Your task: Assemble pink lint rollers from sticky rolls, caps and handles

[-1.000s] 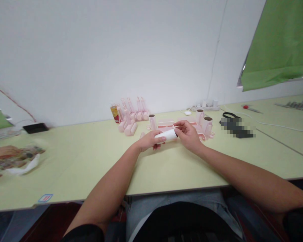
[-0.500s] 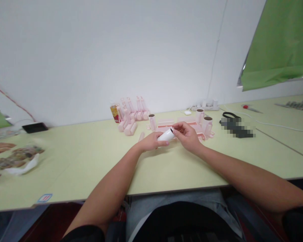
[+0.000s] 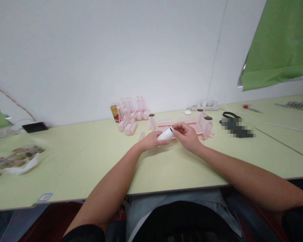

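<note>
My left hand is wrapped around a glossy white roll, which is tilted with its dark open end up and to the right. At that end, the thumb and fingertips of my right hand pinch the roll's rim. Whether a small piece sits between those fingertips is too small to tell. Just behind my hands lies a pink tray-like part, partly covered by them. Pink rolls with brown cores stand around it, one roll to the left and another roll to the right.
Several pink roller-shaped pieces with handles stand back left, beside a yellow and red package. A power strip lies by the wall. Black straps are on the right. At far left are a blurred pile of small items and a black device.
Another person's hand over the pile at far left has gone out of view. My hands and the white roll stay almost in place, with only a slight shift at the roll's open end.
</note>
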`<state>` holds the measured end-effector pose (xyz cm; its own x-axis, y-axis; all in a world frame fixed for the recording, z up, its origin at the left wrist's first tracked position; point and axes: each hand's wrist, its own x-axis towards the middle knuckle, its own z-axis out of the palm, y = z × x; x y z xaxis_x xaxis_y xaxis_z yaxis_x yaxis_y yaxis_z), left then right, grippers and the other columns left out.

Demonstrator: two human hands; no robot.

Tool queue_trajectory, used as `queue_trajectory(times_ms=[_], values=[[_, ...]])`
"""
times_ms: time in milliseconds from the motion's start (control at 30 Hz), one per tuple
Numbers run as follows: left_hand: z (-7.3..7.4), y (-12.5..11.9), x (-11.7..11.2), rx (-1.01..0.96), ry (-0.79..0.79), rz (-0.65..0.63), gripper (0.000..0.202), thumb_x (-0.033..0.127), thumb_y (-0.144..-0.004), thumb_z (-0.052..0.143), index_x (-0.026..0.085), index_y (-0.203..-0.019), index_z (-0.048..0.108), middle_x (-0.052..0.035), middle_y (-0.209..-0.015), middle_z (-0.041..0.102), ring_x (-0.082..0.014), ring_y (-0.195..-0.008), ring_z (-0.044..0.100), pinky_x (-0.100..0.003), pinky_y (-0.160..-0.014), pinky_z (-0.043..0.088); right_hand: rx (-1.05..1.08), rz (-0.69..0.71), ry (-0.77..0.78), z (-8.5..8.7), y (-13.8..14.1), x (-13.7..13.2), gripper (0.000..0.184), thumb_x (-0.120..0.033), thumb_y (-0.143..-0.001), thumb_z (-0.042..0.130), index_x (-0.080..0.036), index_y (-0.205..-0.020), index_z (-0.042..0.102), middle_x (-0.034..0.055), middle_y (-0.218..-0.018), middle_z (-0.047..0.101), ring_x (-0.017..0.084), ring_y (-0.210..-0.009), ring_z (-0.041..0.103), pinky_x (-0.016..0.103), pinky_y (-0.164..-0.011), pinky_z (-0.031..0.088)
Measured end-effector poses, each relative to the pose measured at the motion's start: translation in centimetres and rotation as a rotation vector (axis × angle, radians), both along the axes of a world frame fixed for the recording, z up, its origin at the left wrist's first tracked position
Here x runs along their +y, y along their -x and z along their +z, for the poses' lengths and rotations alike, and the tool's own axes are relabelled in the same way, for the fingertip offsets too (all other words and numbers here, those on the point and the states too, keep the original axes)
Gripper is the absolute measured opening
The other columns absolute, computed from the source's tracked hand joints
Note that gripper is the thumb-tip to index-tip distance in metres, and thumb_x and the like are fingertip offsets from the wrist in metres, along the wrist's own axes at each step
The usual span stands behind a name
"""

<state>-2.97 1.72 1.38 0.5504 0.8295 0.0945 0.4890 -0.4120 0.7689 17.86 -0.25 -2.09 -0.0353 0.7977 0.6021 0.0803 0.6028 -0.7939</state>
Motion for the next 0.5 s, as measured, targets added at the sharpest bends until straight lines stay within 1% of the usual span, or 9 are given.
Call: queue_trajectory(times_ms=[200, 367, 500], values=[[0.13, -0.15, -0.09, -0.011, -0.03, 0.007, 0.044, 0.052, -0.067, 0.073, 0.014, -0.091, 0.07, -0.0015, -0.066, 0.061, -0.0125, -0.051, 0.05, -0.022, -0.044, 0.033, 0.011, 0.004, -0.009, -0.06, -0.06, 0.09, 0.021, -0.039, -0.083, 0.065, -0.021, -0.094, 0.062, 0.0049, -0.094, 0.067, 0.019, -0.084, 0.063, 0.034, -0.078, 0.053], [0.18, -0.21, -0.12, 0.014, -0.045, 0.007, 0.045, 0.054, -0.07, 0.071, 0.015, -0.093, 0.069, -0.0007, -0.065, 0.06, -0.0127, -0.053, 0.05, -0.023, -0.047, 0.033, 0.007, 0.005, -0.012, -0.04, -0.04, 0.03, 0.021, -0.039, -0.084, 0.065, -0.021, -0.094, 0.062, 0.0052, -0.097, 0.067, 0.019, -0.086, 0.064, 0.035, -0.081, 0.053], [0.2, -0.24, -0.16, 0.006, -0.062, -0.002, 0.044, 0.053, -0.07, 0.072, 0.015, -0.091, 0.069, -0.0002, -0.065, 0.059, -0.0122, -0.053, 0.048, -0.023, -0.048, 0.032, 0.009, 0.023, -0.018, -0.09, -0.07, 0.03, 0.021, -0.039, -0.084, 0.065, -0.021, -0.095, 0.063, 0.0057, -0.097, 0.068, 0.019, -0.087, 0.064, 0.035, -0.081, 0.054]])
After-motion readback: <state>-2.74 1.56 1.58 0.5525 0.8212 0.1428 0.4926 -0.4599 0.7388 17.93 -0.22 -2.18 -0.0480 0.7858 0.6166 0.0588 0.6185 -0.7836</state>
